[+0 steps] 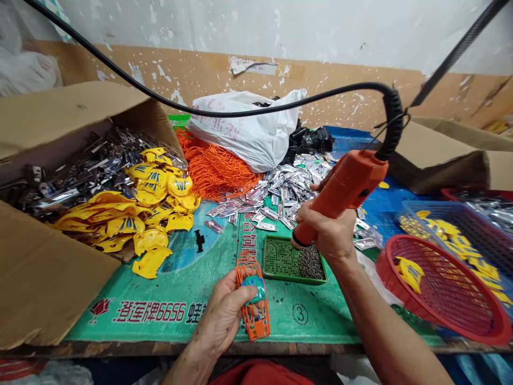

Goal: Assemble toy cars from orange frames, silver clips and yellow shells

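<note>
Near the table's front edge, my left hand (220, 310) grips an orange plastic frame (260, 327), the thumb pressing on a teal plastic piece (259, 289) set in it. My right hand (334, 235) is wrapped round an orange electric screwdriver (347, 179), tilted with its black nose down. That nose is over a small green tray (276, 276) holding a heap of tiny dark screws (311, 263). Whether the tip touches the screws I cannot tell. My left fingers are partly hidden behind the frame.
Yellow printed shells (154, 184) spill from a cardboard box (44, 283) at left. Orange frames (218, 171) lie under a white sack (244, 128), beside shiny silver parts (280, 187). A red basket (452, 289) stands right. A black cable (240, 113) hangs across.
</note>
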A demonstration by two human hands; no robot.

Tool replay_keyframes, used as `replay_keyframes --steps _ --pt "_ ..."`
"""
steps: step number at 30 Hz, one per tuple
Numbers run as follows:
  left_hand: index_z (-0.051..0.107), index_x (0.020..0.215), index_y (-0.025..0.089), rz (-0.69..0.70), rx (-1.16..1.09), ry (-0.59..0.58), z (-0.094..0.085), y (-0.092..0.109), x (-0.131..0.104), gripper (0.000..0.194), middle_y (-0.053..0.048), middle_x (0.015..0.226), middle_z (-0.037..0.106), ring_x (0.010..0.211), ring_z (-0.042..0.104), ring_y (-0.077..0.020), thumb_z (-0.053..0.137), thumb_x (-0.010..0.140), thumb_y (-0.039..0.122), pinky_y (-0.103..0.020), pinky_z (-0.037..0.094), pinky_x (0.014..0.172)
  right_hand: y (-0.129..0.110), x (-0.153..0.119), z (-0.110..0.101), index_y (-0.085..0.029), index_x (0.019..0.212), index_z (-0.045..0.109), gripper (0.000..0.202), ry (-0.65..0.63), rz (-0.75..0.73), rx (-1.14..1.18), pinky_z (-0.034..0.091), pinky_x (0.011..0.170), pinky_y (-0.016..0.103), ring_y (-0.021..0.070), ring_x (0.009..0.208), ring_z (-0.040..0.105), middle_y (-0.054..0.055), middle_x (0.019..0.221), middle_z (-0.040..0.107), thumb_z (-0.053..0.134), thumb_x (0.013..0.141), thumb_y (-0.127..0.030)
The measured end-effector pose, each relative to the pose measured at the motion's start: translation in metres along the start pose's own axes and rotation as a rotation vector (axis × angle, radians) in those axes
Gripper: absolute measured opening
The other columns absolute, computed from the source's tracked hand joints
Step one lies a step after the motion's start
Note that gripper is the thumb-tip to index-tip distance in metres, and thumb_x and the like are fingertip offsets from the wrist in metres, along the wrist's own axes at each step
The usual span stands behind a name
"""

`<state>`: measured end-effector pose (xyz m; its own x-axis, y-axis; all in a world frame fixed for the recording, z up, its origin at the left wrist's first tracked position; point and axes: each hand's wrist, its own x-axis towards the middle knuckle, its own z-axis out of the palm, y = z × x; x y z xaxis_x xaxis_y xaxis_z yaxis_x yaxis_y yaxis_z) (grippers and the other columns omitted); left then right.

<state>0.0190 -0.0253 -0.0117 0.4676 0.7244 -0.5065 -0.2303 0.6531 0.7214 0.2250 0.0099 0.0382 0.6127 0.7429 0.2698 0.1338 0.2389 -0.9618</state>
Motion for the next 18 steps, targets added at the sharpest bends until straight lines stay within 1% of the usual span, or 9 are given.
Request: replay_keyframes --steps 5,10,13,18 --pt "0.062 0.095 0.015 0.006 -0.004 0.011 -0.0009 -0.0031 0.0019 0.031 -0.002 0.079 0.064 0.057 0.060 -0.0109 0.070 0.065 0.020 -0.019 0.043 0.046 0.0049 0.0004 -0.0014 -0.017 0.098 0.063 0.043 -0.022 -0.004 -0.027 0.048 0.054 0.032 0.0135 0.051 0.056 -0.005 0.065 0.060 0.077 0.059 -0.027" --pt "0.060 0.096 0.015 -0.003 -0.003 0.011 -0.0011 -0.0037 0.0028 0.032 0.000 0.075 0.063 0.055 0.058 -0.0101 0.068 0.065 0.019 -0.018 0.043 0.046 0.0045 0.0003 -0.0008 -0.017 0.097 0.063 0.042 -0.010 0.001 -0.024 0.048 0.054 0.032 0.0137 0.052 0.056 -0.004 0.063 0.060 0.076 0.058 -0.026" --pt "0.060 0.097 0.015 -0.005 0.000 0.015 -0.0002 -0.0040 0.0028 0.033 0.000 0.074 0.062 0.055 0.057 -0.0097 0.069 0.065 0.019 -0.018 0.043 0.046 0.0043 -0.0002 -0.0007 -0.017 0.093 0.064 0.038 -0.002 0.001 -0.029 0.048 0.053 0.032 0.0135 0.051 0.055 -0.004 0.063 0.060 0.076 0.057 -0.024" --pt "0.059 0.096 0.015 0.001 -0.001 0.030 0.0012 -0.0057 0.0022 0.032 -0.001 0.079 0.063 0.056 0.056 -0.0089 0.069 0.066 0.019 -0.020 0.046 0.049 0.0060 -0.0021 -0.0010 -0.018 0.078 0.064 0.025 0.006 -0.010 -0.039 0.048 0.055 0.033 0.0138 0.053 0.055 -0.003 0.063 0.060 0.076 0.057 -0.024"
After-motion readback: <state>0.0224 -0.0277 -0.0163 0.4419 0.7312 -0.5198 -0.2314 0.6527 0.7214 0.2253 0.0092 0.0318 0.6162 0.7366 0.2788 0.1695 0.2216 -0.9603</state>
